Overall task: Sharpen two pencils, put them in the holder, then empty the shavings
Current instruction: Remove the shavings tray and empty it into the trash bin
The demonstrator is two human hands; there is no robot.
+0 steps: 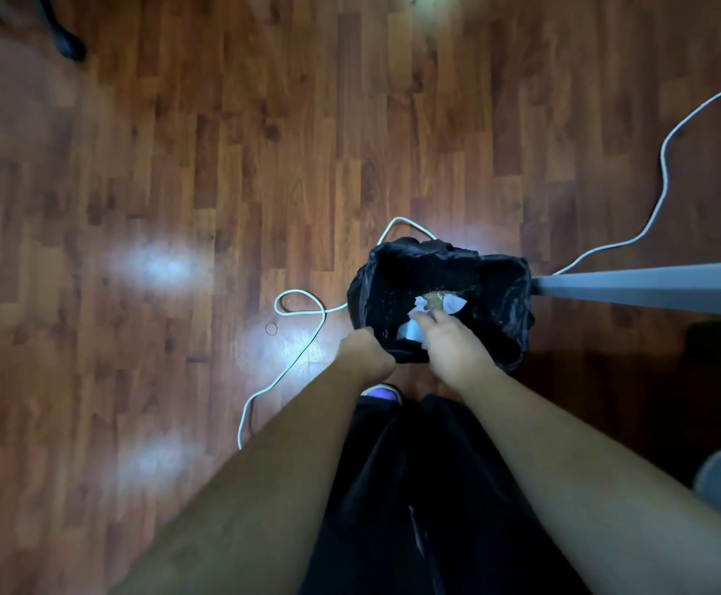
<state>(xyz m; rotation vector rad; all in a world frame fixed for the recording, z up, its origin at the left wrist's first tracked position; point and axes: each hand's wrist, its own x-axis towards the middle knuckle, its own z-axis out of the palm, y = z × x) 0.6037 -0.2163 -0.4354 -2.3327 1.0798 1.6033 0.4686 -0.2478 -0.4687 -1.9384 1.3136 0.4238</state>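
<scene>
I look straight down on one bin lined with a black plastic bag standing on a reddish-brown wood-plank floor. My two bare forearms reach to it. My left hand is closed around the bag's near rim, pinching the plastic in a fist. My right hand hangs over the bin's mouth with fingers curled down around something pale blue-white; blur keeps me from telling what it is or how tightly it is held. Inside the bin lies one small heap of brown pencil shavings among white paper scraps, with fine specks scattered over the liner. One white cable loops on the floor left of the bin; one grey table leg touches the bin's right side. One small ring lies near the cable loop, left of the bin.
</scene>
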